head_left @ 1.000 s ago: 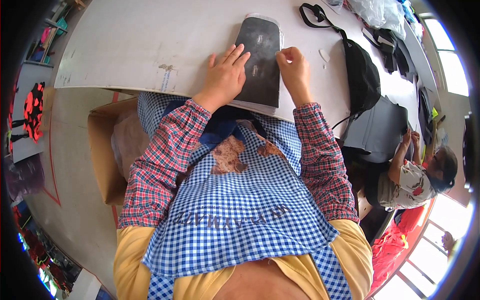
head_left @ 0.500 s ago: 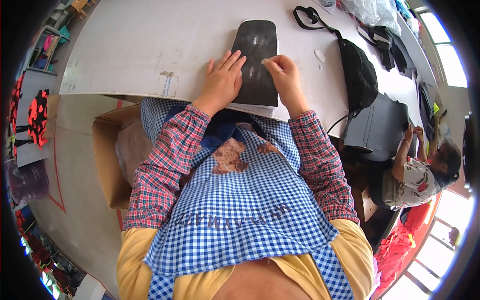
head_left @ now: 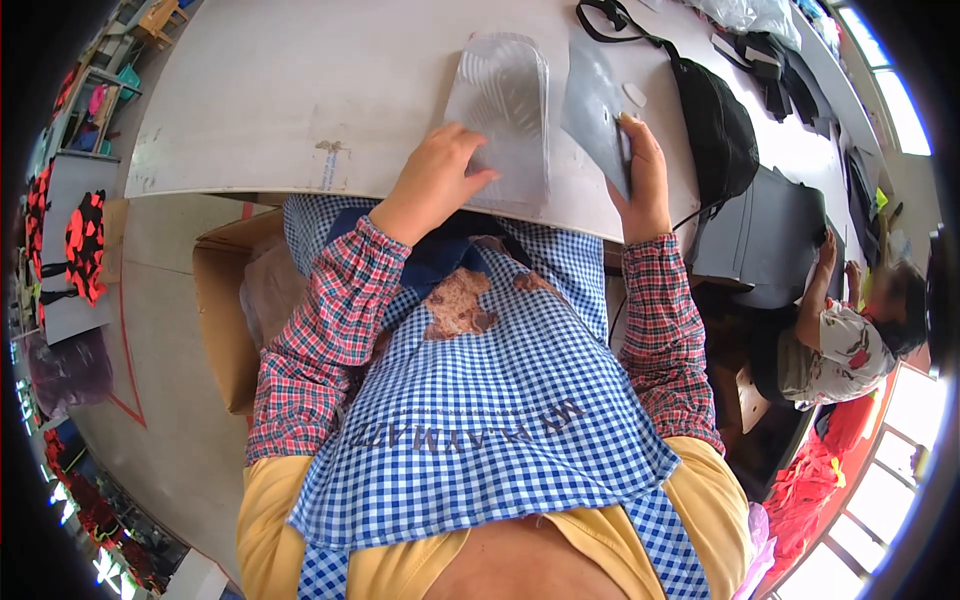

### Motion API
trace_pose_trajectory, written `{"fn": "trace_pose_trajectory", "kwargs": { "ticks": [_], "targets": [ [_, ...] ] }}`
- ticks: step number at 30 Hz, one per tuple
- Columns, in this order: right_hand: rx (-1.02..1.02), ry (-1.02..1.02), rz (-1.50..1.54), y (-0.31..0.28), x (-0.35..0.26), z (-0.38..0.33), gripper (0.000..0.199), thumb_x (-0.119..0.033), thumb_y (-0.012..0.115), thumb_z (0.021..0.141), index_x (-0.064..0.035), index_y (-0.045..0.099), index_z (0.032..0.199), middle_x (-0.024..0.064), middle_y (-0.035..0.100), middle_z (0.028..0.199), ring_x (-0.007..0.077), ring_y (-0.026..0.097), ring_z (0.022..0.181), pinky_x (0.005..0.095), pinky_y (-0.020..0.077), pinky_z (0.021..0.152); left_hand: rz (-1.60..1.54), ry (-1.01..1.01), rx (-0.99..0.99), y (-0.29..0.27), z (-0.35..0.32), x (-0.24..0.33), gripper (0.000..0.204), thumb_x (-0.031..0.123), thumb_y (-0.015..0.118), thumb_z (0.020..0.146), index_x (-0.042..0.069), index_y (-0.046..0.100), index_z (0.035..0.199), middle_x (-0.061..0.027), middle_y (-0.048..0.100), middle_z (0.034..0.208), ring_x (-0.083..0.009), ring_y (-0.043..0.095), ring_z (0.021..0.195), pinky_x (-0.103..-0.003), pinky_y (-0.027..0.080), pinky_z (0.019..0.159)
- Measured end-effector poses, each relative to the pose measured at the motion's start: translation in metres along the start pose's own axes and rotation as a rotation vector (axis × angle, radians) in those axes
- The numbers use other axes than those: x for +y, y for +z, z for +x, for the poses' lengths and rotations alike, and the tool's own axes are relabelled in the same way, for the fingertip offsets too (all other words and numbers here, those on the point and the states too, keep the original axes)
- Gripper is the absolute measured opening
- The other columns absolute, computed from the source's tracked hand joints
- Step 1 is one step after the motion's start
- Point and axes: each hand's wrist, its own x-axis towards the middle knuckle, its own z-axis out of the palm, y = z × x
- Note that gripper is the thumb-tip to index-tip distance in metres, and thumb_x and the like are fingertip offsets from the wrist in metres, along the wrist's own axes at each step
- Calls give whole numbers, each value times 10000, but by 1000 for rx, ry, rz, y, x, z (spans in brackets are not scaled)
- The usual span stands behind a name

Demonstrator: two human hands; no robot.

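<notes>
A round-topped stack of clear plastic sheets (head_left: 503,105) lies on the table in front of me. My left hand (head_left: 433,182) is at its near left side, thumb and fingers apart, holding nothing. I cannot tell whether the fingertips touch the sheets. To the right of the stack, my right hand (head_left: 642,178) grips a thin dark panel (head_left: 592,105) by its right edge. The panel is tilted, and its surface shines grey. A small white chalk-like piece (head_left: 634,95) lies beside the panel, just beyond my right fingertips.
A black waist bag (head_left: 712,125) with a strap lies to the right on the white table (head_left: 260,90). Beyond it are grey panels (head_left: 765,235) and a co-worker (head_left: 850,335). Clear plastic bags (head_left: 750,25) sit at the far right. A cardboard box (head_left: 222,310) stands below the table's left front.
My right hand has moved right, taking the dark panel off the stack. The clear sheets under it are now uncovered. My left hand has come off the panel, slightly toward me.
</notes>
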Motion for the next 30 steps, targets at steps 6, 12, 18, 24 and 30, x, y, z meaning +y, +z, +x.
{"fn": "trace_pose_trajectory", "kwargs": {
  "ticks": [6, 12, 18, 24, 30],
  "targets": [
    [-250, 245, 351, 16, -2, -34, 151, -184, 555, 957, -60, 639, 937, 40, 663, 839, 163, 645, 817, 604, 381, 1057, -173, -224, -151, 2, 8, -12, 274, 116, 735, 788, -26, 652, 1007, -185, 629, 953, -342, 641, 871, -395, 521, 772],
    [-474, 344, 511, 22, 15, -48, 180, -177, 552, 952, -31, 591, 1051, 91, 652, 933, 204, 649, 910, 564, 512, 952, -128, -156, -140, 6, 14, -21, 159, 100, 681, 829, -26, 650, 919, -182, 656, 931, -348, 649, 859, -399, 519, 776],
    [-328, 437, 263, 44, 24, -61, 252, -229, 555, 953, -39, 550, 1117, 106, 666, 973, 236, 668, 952, 474, 544, 934, -112, -145, -77, 7, 17, -17, 135, 103, 673, 832, -20, 654, 883, -184, 664, 898, -354, 646, 819, -414, 514, 752],
    [-148, 358, 249, 45, 24, -65, 205, -222, 589, 926, -42, 602, 1023, 60, 644, 894, 139, 654, 757, 292, 566, 685, -138, -137, -104, 4, 18, -15, 142, 121, 669, 837, -13, 657, 881, -181, 656, 868, -342, 645, 792, -403, 514, 735],
    [-131, 291, 247, 44, 22, -54, 205, -229, 567, 941, -44, 599, 1021, 64, 643, 898, 153, 649, 756, 296, 560, 694, -217, -200, -125, -5, 17, -10, 181, 147, 696, 816, -9, 672, 903, -164, 648, 856, -326, 635, 777, -387, 508, 713]
  ]
}}
